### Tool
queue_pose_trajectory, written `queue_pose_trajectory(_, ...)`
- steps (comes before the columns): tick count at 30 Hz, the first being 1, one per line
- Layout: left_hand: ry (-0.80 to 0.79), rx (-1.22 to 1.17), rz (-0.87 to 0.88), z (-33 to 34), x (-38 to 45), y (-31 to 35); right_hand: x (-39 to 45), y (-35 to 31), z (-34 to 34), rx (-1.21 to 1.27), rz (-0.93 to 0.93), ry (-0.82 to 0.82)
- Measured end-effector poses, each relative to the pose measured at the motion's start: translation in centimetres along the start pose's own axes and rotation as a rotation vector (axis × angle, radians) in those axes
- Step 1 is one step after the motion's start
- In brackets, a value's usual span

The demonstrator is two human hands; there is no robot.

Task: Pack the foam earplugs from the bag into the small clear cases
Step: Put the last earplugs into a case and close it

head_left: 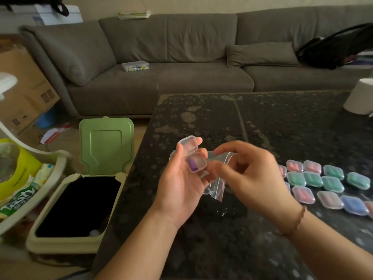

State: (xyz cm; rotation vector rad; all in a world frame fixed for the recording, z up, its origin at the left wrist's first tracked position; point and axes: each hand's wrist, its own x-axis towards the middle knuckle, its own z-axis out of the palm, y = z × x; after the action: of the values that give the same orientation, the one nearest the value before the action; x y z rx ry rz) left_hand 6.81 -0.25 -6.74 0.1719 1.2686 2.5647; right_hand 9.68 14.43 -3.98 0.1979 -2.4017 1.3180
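A small clear case [194,158] sits open in the left hand [181,184], above the dark speckled bench [262,126]. Its hinged lid stands up, and one purple foam earplug [192,165] lies inside. The left fingers [198,141] curl around the case. Just right of the case, the right hand [252,174] pinches a crumpled clear zip bag [217,184] with curled fingers. Further right of the case, closed cases [323,182] holding pink, green and blue earplugs lie in rows on the bench.
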Motion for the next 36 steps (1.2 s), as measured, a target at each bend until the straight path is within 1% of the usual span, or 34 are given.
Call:
queue_pose_trajectory(2,0.055,0.011,0.008,-0.7,0.5,0.8,0.8,0.5,-1.0,0.020,0.048,0.053)
queue_pose_trajectory(3,0.077,0.041,0.009,-1.2,0.7,1.2,1.2,1.1,-1.6,-0.063,0.084,0.034)
queue_pose_trajectory(4,0.102,0.092,0.008,-1.8,1.0,1.7,1.7,1.7,-2.2,-0.228,0.122,-0.052)
queue_pose_trajectory(6,0.154,0.205,-0.005,-2.9,1.5,2.5,2.1,2.6,-3.0,-0.566,0.208,-0.362)
queue_pose_trajectory(7,0.193,0.244,-0.003,-3.3,1.8,2.8,2.1,3.0,-3.1,-0.651,0.236,-0.495)
queue_pose_trajectory(8,0.241,0.275,0.008,-3.7,2.0,3.0,2.0,3.4,-2.8,-0.670,0.248,-0.566)
queue_pose_trajectory(9,0.292,0.305,0.021,-4.1,2.3,3.1,1.9,3.8,-2.3,-0.661,0.238,-0.568)
queue_pose_trajectory(10,0.342,0.332,0.030,-4.4,2.5,2.9,1.7,4.0,-1.7,-0.640,0.211,-0.514)
queue_pose_trajectory(12,0.404,0.347,0.040,-4.9,2.7,2.4,1.7,4.5,-0.3,-0.573,0.154,-0.329)
queue_pose_trajectory(14,0.417,0.335,0.033,-5.1,2.9,1.8,2.0,4.7,0.9,-0.542,0.113,-0.205)
queue_pose_trajectory(15,0.410,0.323,0.026,-5.1,2.9,1.7,2.1,4.7,1.3,-0.541,0.113,-0.193)
queue_pose_trajectory(18,0.362,0.278,-0.017,-4.8,2.8,1.9,2.3,4.8,2.5,-0.611,0.129,-0.277)
queue_pose_trajectory(20,0.338,0.269,-0.063,-4.7,2.7,2.1,2.3,4.9,3.0,-0.731,0.048,-0.330)
queue_pose_trajectory(22,0.348,0.271,-0.104,-4.7,2.7,2.3,2.4,4.7,3.2,-0.787,0.034,-0.401)
queue_pose_trajectory(27,0.378,0.336,-0.128,-4.9,3.1,2.0,2.6,4.2,3.9,-0.736,0.051,-0.516)
queue_pose_trajectory(30,0.369,0.349,-0.141,-5.1,3.2,2.0,2.9,4.4,4.3,-0.738,0.102,-0.589)
queue_pose_trajectory(33,0.364,0.365,-0.149,-5.2,3.3,1.9,3.2,4.8,4.6,-0.699,0.115,-0.578)
queue_pose_trajectory(36,0.356,0.355,-0.142,-5.2,3.2,1.9,3.9,5.2,5.0,-0.723,0.183,-0.663)
